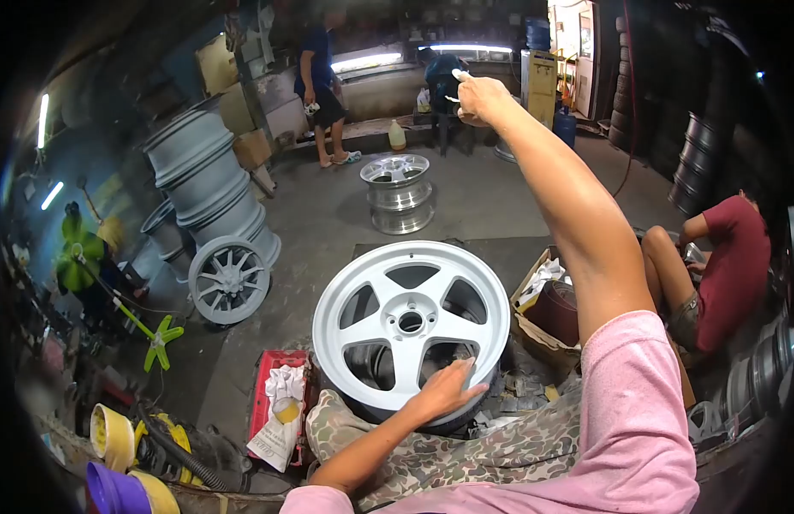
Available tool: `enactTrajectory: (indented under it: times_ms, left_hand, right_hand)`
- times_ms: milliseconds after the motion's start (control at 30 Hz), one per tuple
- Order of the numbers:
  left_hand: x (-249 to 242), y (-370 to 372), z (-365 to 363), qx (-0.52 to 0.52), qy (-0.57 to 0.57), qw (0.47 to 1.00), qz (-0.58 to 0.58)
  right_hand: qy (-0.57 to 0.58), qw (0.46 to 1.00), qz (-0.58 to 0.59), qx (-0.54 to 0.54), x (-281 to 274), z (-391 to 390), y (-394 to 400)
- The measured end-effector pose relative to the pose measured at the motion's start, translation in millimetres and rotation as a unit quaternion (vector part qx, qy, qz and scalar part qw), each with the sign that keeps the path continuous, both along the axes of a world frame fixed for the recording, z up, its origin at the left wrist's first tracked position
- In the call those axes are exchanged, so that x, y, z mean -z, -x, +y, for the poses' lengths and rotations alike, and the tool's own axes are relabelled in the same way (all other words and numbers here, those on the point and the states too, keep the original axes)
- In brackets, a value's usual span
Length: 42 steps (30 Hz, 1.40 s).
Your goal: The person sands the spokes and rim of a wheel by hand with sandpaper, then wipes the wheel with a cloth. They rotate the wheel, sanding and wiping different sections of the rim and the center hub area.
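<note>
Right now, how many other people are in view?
3: one standing at the back left, one bent over at the back centre, one seated at the right. More may be hidden in dark edges.

A grey concrete floor is seen. A white five-spoke wheel is laid flat on a dark mat, just beside a cardboard box and a red tray. Farther off, what appear to be two stacked silver rims are set.

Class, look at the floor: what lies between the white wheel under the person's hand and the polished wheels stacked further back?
In the head view, only bare concrete floor lies between the white wheel and the polished wheels.
</note>
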<state>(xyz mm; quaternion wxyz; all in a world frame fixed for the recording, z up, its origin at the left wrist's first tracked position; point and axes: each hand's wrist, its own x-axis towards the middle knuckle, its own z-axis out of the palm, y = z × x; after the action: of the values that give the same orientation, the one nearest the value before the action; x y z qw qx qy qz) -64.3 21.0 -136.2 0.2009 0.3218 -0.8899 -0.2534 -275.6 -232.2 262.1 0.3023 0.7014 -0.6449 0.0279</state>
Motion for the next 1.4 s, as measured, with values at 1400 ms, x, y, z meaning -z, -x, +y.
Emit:
enactTrajectory:
  times_ms: [1400]
  left_hand:
    - [-4, 16, 61, -0.045, -0.064, 0.994, 0.071]
  right_hand:
    - [-0.313, 0.81, -0.462, 0.179, 498, 268, 234]
